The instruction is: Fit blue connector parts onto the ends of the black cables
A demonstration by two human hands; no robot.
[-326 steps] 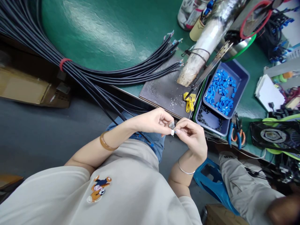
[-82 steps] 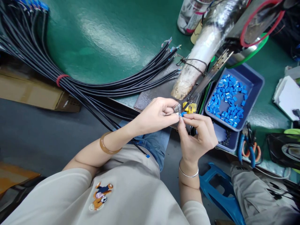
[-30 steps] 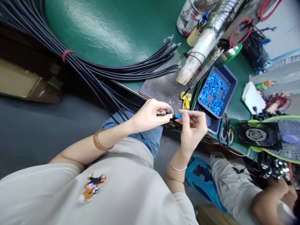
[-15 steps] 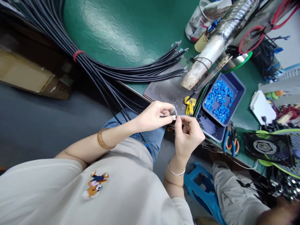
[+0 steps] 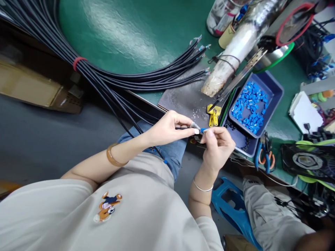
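My left hand [image 5: 172, 129] pinches the end of a black cable [image 5: 180, 128] between thumb and fingers; a grey wrap covers one fingertip. Facing it, my right hand [image 5: 219, 146] has thumb and forefinger closed on a small blue connector [image 5: 203, 130] at the cable's tip. How far the connector sits on the wires is too small to tell. Just beyond the hands lies a yellow cable stripper [image 5: 214, 115] on a dark board [image 5: 180, 99]. A tray of small blue connectors [image 5: 250, 108] stands to the right, stacked on another tray with small black parts [image 5: 243, 141].
A thick bundle of black cables [image 5: 123, 78], tied with a red band [image 5: 78, 62], crosses the green table [image 5: 157, 28]. A wrapped pole [image 5: 222, 73] slants over the board. Pliers [image 5: 265, 157] lie by the trays. A co-worker's leg [image 5: 267, 209] and a blue stool [image 5: 232, 209] are at right.
My right hand has drawn slightly right, and the blue connector between the hands now shows more clearly. My left hand keeps its pinch on the cable. The view has shifted a little.
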